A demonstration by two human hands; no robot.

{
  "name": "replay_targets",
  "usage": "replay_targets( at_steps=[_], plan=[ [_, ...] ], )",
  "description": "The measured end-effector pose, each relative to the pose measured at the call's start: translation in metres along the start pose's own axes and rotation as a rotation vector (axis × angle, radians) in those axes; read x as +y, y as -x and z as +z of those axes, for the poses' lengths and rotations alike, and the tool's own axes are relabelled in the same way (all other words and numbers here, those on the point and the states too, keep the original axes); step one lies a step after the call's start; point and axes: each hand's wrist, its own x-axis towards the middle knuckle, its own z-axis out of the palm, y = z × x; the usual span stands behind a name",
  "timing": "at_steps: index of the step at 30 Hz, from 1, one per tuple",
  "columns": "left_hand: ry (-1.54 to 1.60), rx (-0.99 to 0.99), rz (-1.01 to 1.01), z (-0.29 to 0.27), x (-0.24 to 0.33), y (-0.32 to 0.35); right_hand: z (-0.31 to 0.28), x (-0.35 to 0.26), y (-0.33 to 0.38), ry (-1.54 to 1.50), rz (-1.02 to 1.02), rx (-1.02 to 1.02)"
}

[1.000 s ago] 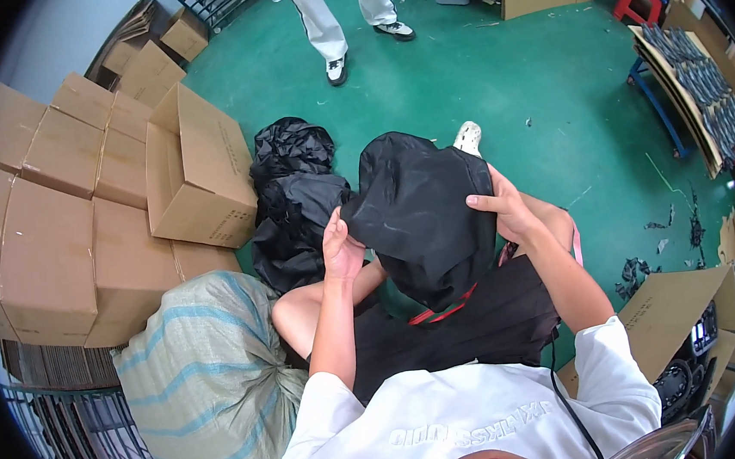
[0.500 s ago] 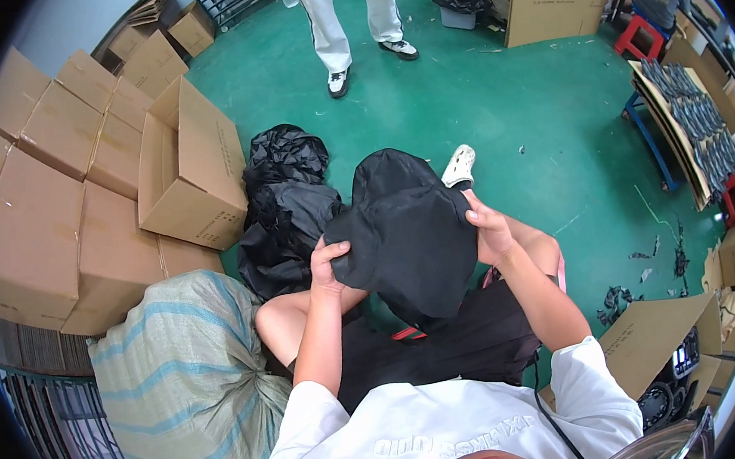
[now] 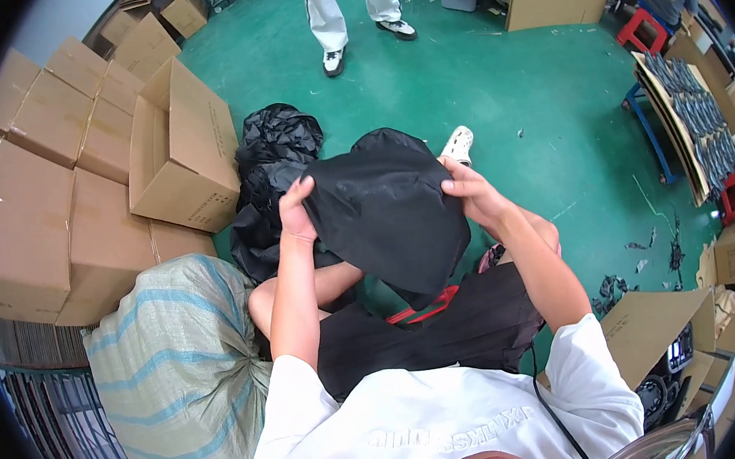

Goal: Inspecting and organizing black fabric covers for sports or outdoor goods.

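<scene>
Two hands hold one black cloth piece (image 3: 388, 211) up in front of the seated person, above the lap and well clear of the floor (image 3: 529, 87). The left hand (image 3: 297, 213) is closed on its upper left edge, thumb uppermost; the right hand (image 3: 479, 196) pinches the opposite edge, thumb lying on top. Most of the fingers are hidden, so how firmly they press I cannot tell. Gripping it at both sides probably keeps such limp stuff spread, as the broad face lies fairly smooth between the hands while the lower end hangs in a loose point. A red strip (image 3: 446, 297) shows just below that point, over the dark shorts (image 3: 428, 345); whether it belongs to the cloth is unclear.

More black cloth lies in a crumpled heap (image 3: 281, 137) on the floor, just beyond the left hand, likely put there to be within easy reach. An open box (image 3: 196, 139) stands beside the heap, its mouth tilted up and leftward, with stacked boxes (image 3: 22, 226) behind it. The striped sack (image 3: 168, 331) sits near the left knee, its gathered neck turned toward the person, perhaps for easy access.
</scene>
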Motion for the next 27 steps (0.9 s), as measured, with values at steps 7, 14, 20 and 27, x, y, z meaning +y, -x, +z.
replay_targets(
  at_steps=[7, 14, 20, 27],
  plan=[
    [-0.123, 0.016, 0.071, 0.002, 0.002, 0.008, -0.034, 0.017, -0.008, -0.197, 0.013, -0.033],
    [-0.234, 0.061, -0.107, -0.038, -0.006, -0.017, -0.07, 0.039, -0.03, -0.033, -0.055, 0.214],
    [-0.384, 0.106, -0.101, -0.047, -0.005, -0.069, -0.093, 0.024, -0.072, 0.055, -0.088, 0.281],
    [-0.423, 0.141, -0.103, -0.051, -0.006, -0.105, -0.107, 0.015, -0.092, -0.074, -0.128, 0.38]
  ],
)
